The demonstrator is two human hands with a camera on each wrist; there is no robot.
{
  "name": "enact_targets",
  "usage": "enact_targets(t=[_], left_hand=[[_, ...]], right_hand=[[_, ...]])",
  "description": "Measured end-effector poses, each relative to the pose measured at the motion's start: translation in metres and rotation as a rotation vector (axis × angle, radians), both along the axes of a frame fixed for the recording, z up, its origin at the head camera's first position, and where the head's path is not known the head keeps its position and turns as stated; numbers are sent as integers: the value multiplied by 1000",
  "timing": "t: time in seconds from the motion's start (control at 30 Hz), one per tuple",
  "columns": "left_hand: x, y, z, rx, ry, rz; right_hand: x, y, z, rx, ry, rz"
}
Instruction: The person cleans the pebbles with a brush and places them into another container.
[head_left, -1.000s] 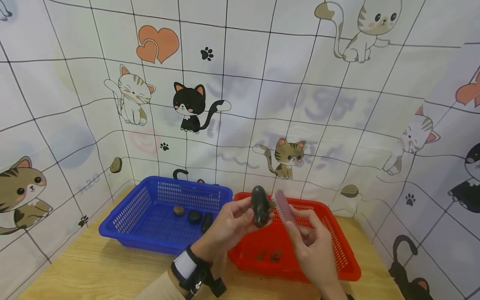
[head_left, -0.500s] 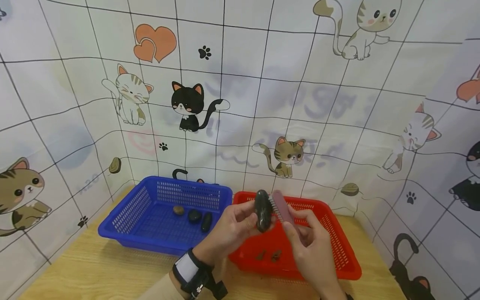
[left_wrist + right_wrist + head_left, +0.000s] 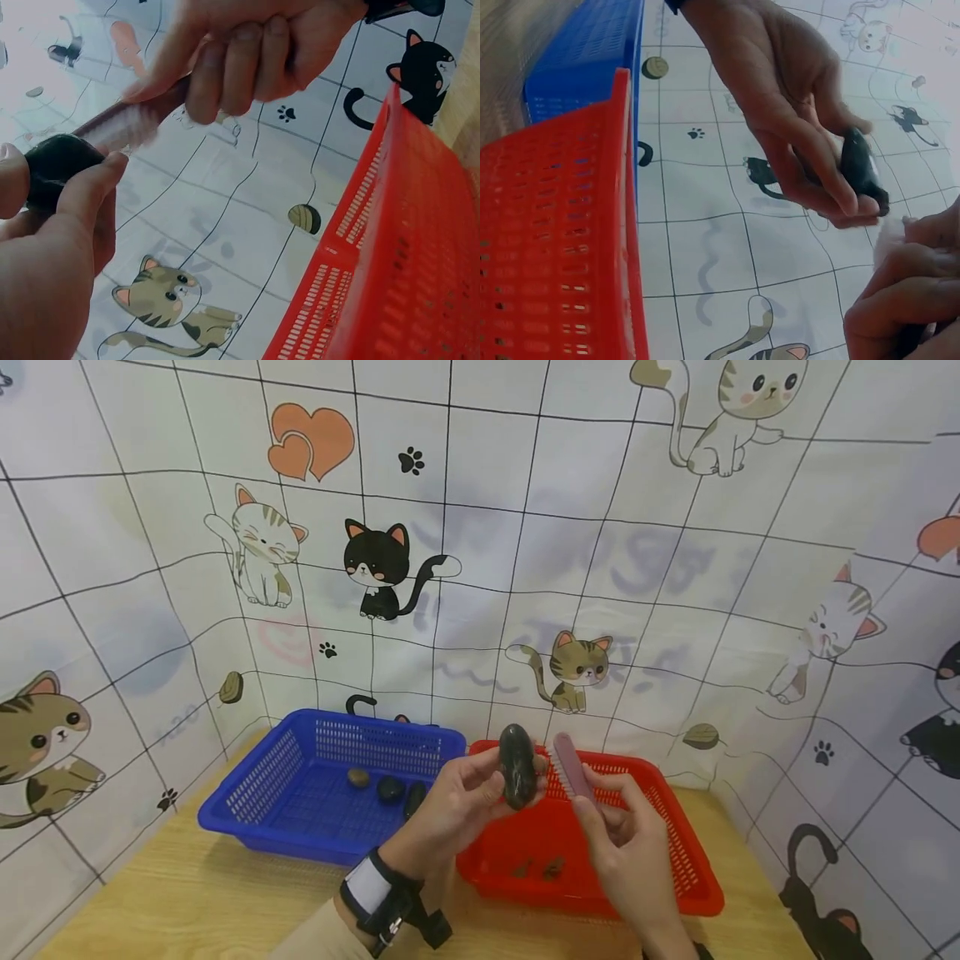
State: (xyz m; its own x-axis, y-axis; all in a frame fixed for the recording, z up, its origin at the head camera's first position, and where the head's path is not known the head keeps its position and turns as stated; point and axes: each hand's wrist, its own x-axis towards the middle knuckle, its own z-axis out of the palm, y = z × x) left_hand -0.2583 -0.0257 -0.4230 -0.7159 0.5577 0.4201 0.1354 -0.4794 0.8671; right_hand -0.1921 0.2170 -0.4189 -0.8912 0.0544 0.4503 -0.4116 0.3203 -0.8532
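My left hand (image 3: 457,802) holds a dark, glossy, elongated stone (image 3: 517,766) upright between thumb and fingers, above the near left part of the red basket (image 3: 697,868). Just to its right, my right hand (image 3: 630,843) grips a pink brush (image 3: 572,764) by its handle, with pale bristles facing the stone. In the head view a narrow gap shows between bristles and stone. The left wrist view has the blurred bristles (image 3: 127,129) right beside the stone (image 3: 60,165). From the right wrist, the stone (image 3: 861,169) shows between the left hand's fingers, and the brush is mostly hidden.
A blue basket (image 3: 255,839) stands left of the red one on the wooden table (image 3: 172,893). In it lie a brown stone (image 3: 358,777) and dark stones (image 3: 390,789). Small brown pieces (image 3: 552,867) lie in the red basket. A cat-print sheet (image 3: 480,568) encloses the back and sides.
The brush came against the stone's right side half a second ago and now stands slightly off it. The stone has shifted slightly up and left in the left hand.
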Motion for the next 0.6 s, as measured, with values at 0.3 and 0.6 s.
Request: enact_targets(t=[0.3, 0.6], left_hand=[[7, 6, -6, -12, -18, -11], [12, 20, -14, -96, -145, -6]], right_hand=[[8, -13, -4, 11, -17, 42], [3, -16, -2, 70, -16, 7]])
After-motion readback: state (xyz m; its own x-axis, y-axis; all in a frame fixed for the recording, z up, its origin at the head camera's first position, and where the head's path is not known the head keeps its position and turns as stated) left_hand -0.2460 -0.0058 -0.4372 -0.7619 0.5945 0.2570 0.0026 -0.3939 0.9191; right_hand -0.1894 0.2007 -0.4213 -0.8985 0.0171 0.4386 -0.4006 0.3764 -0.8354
